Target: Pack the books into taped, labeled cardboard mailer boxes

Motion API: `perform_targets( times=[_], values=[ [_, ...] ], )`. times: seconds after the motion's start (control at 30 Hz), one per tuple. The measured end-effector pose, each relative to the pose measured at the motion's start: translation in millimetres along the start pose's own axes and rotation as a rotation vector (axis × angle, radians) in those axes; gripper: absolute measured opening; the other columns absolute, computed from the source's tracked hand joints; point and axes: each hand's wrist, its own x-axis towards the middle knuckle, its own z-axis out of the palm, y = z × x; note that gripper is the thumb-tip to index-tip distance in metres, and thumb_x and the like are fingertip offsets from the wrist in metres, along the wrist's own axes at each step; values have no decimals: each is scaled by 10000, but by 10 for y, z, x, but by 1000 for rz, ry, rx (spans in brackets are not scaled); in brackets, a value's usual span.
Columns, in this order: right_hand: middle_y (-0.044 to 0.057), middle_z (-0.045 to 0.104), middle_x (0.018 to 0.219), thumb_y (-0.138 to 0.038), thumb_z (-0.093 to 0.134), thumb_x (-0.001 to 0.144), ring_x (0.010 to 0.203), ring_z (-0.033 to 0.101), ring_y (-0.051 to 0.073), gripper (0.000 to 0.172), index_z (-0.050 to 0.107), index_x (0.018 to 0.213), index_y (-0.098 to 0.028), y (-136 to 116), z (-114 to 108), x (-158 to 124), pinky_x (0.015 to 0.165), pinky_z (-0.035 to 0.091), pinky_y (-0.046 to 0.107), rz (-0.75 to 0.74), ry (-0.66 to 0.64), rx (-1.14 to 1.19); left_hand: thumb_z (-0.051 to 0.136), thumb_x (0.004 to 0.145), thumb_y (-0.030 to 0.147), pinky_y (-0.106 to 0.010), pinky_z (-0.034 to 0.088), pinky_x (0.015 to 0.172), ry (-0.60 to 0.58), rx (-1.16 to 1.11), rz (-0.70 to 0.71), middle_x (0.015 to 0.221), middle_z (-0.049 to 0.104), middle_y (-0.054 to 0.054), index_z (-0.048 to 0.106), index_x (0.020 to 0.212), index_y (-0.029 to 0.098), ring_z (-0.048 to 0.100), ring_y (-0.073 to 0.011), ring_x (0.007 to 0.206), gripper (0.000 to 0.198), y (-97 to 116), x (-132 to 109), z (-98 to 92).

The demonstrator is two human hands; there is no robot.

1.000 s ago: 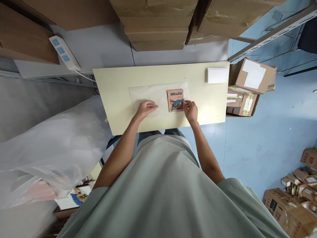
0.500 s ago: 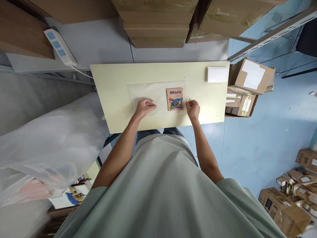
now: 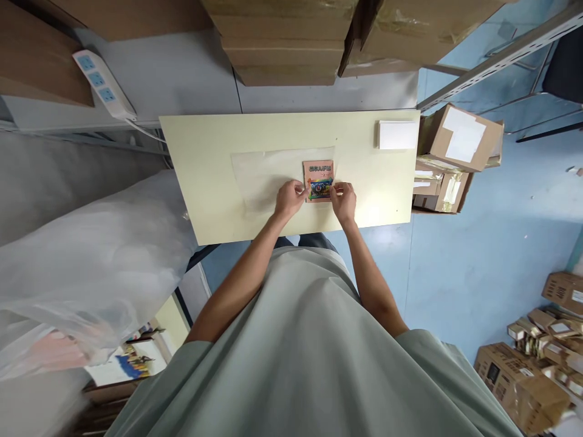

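A small orange booklet (image 3: 318,175) with a colourful picture lies on a clear plastic bag (image 3: 264,173) spread flat on the pale yellow table (image 3: 204,158). My left hand (image 3: 289,199) pinches the booklet's near left corner with curled fingers. At the near right corner, my right hand (image 3: 344,200) is closed on the booklet in the same way. Both hands sit close together near the table's front edge.
A white pad (image 3: 397,134) lies at the table's far right corner. Cardboard boxes (image 3: 460,138) stand right of the table and more (image 3: 291,42) are stacked behind it. A power strip (image 3: 102,85) lies at the far left. A big plastic sack (image 3: 91,267) fills the left side.
My left hand has slid right across the plastic bag to the booklet's left corner. My right hand has moved a little left onto the booklet's right corner.
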Motion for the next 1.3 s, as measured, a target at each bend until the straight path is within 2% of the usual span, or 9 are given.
perform_targets(
  times=[0.13, 0.33, 0.5, 0.73, 0.9, 1.0, 1.1, 1.2, 1.3],
  values=[
    [142, 722, 1161, -656, 550, 1102, 968, 736, 254, 417, 649, 1044, -254, -17, 80, 5, 931, 662, 432, 29, -16, 8, 784, 981, 451, -387, 583, 1018, 46, 24, -74, 1124, 859, -152, 807, 1013, 182, 793, -314, 1106, 272, 99, 64, 184],
    [157, 715, 1171, -660, 570, 1093, 1007, 724, 270, 435, 678, 1052, -241, -55, 56, 1, 934, 694, 465, 51, -4, 75, 813, 966, 473, -362, 573, 949, 59, 21, -139, 1011, 867, -103, 816, 903, 209, 803, -336, 1107, 271, 22, 143, 105],
    [160, 697, 1295, -642, 537, 1121, 1191, 716, 282, 401, 671, 1092, -265, -137, -17, -89, 921, 698, 429, -18, 34, 88, 767, 994, 435, -367, 572, 991, 124, -5, -182, 1019, 852, -94, 751, 918, 227, 789, -316, 1123, 222, -33, 114, 51],
    [171, 663, 1532, -415, 563, 1136, 1407, 643, 321, 187, 683, 1134, -272, -384, 129, -211, 1088, 651, 531, -175, -108, -11, 718, 1009, 377, -439, 551, 1068, 80, -6, -169, 1115, 834, -136, 693, 947, 238, 757, -351, 1158, 155, -96, 18, -33],
    [145, 661, 1587, -339, 582, 1116, 1432, 610, 340, 147, 707, 1091, -264, -455, 355, -231, 1200, 587, 596, -195, -205, -55, 712, 985, 323, -450, 504, 1176, 150, 74, -83, 1098, 831, -131, 723, 887, 237, 737, -330, 1192, 131, -184, -36, -124],
    [138, 660, 1599, -333, 578, 1124, 1411, 614, 339, 163, 716, 1082, -257, -449, 451, -231, 1190, 590, 589, -201, -219, -83, 672, 974, 234, -427, 515, 1168, 140, 56, -65, 1093, 835, -109, 752, 908, 234, 754, -296, 1136, 104, -218, -62, -153],
    [137, 669, 1586, -362, 523, 1162, 1411, 618, 329, 244, 737, 1127, -251, -453, 487, -226, 1213, 571, 580, -232, -223, -115, 678, 1008, 301, -430, 535, 1141, 157, 51, -60, 1132, 823, -124, 752, 1014, 220, 751, -293, 1130, 110, -205, -101, -110],
    [149, 661, 1598, -345, 395, 1197, 1439, 606, 316, 368, 731, 1285, -223, -478, 449, -197, 1257, 530, 581, -229, -259, -182, 797, 976, 439, -475, 539, 1140, 226, 128, -118, 1201, 789, -149, 701, 1129, 211, 709, -343, 1239, 291, -126, -158, 9],
    [162, 682, 1560, -266, 370, 1175, 1404, 629, 305, 394, 705, 1372, -205, -499, 368, -100, 1228, 551, 545, -215, -324, -236, 901, 908, 407, -541, 531, 1143, 250, 221, -176, 1311, 740, -177, 654, 1174, 217, 629, -421, 1382, 409, -27, -214, 130]
  ],
)
